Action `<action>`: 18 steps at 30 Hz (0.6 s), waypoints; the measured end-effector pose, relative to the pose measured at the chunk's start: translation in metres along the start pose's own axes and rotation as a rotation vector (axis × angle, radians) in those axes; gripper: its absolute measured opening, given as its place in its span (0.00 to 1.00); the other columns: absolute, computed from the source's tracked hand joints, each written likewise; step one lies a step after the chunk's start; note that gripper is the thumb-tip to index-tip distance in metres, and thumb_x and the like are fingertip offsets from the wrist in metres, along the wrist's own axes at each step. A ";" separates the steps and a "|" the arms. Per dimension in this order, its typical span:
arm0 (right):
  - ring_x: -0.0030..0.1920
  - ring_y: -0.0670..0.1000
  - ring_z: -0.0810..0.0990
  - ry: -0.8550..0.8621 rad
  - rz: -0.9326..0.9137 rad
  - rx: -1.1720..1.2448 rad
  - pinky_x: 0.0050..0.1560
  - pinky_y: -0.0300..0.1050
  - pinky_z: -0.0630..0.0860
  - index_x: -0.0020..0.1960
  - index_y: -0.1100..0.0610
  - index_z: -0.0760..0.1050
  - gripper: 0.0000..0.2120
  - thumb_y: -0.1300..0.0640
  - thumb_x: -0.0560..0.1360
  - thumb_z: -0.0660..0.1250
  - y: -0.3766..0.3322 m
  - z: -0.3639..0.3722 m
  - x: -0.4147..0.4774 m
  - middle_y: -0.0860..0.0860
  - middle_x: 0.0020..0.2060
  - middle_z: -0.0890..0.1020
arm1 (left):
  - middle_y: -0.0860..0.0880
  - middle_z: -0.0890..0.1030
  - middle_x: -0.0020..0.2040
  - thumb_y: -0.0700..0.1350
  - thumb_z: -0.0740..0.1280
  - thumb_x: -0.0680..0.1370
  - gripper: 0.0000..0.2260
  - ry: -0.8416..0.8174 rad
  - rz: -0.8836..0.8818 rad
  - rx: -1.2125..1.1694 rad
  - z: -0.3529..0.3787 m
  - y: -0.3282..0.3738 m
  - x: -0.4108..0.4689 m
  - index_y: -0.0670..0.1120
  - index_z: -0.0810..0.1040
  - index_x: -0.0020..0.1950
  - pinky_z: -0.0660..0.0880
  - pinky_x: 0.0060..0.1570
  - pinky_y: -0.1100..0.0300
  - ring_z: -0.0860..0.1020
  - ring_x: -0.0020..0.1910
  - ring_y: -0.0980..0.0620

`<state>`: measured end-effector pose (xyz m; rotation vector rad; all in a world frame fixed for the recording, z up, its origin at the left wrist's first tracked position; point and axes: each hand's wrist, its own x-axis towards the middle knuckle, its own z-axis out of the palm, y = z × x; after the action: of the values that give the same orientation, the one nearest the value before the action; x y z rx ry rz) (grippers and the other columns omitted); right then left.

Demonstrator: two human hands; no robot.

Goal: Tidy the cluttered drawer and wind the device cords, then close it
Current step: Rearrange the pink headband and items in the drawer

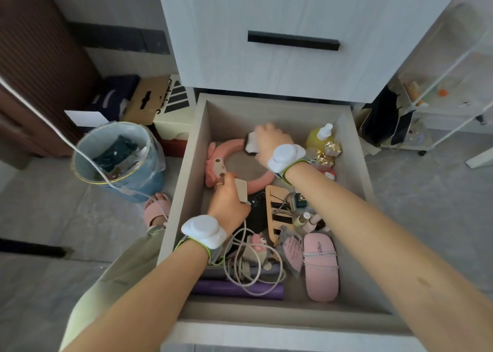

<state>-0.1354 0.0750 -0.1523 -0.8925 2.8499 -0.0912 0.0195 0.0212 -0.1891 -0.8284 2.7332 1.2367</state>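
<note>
Drawer (184,181) is pulled out full of clutter, and the person reaches in with both arms. Left hand (229,207) is near the drawer's left wall, fingers curled round a beige charger block (241,189). A pale cord runs from under the hand back to a loose tangle of cords (248,267) at the drawer's near end. The tangle lies unwound over a purple roll (237,290).

Right hand (272,141) is further back, gripping a small black-and-white object (250,145) just beside one end of a pink ring-shaped item (260,182). What the object is: cannot tell.

A black phone (257,215) lies just right of the left hand. A pink case (321,271) with a cord wrapped round it sits near the right front. A yellow bottle (317,138) stands in the far right corner. Both wrists wear white bands. A blue bin (149,181) stands on the floor to the left.
</note>
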 end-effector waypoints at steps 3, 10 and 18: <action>0.57 0.60 0.76 -0.127 -0.214 0.104 0.53 0.50 0.74 0.67 0.55 0.67 0.26 0.63 0.70 0.68 -0.010 0.010 -0.008 0.57 0.61 0.72 | 0.40 0.73 0.59 0.38 0.69 0.70 0.24 0.004 0.000 0.016 0.000 -0.001 0.000 0.43 0.63 0.62 0.69 0.43 0.58 0.74 0.54 0.41; 0.57 0.57 0.77 -0.193 -0.014 0.121 0.55 0.48 0.73 0.59 0.60 0.72 0.15 0.56 0.74 0.64 -0.019 0.060 -0.002 0.56 0.56 0.77 | 0.42 0.72 0.61 0.38 0.69 0.69 0.27 -0.017 0.026 0.029 0.003 -0.003 0.001 0.46 0.63 0.65 0.75 0.49 0.52 0.73 0.58 0.41; 0.59 0.59 0.75 -0.186 0.013 0.227 0.52 0.46 0.70 0.64 0.63 0.67 0.16 0.58 0.78 0.56 -0.015 0.038 -0.018 0.59 0.59 0.74 | 0.41 0.65 0.65 0.37 0.68 0.70 0.27 -0.006 -0.027 -0.012 0.000 0.003 -0.001 0.44 0.62 0.66 0.71 0.48 0.56 0.73 0.56 0.40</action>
<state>-0.1062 0.0722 -0.1861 -0.7914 2.6082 -0.3066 0.0189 0.0228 -0.1865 -0.8578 2.7032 1.2495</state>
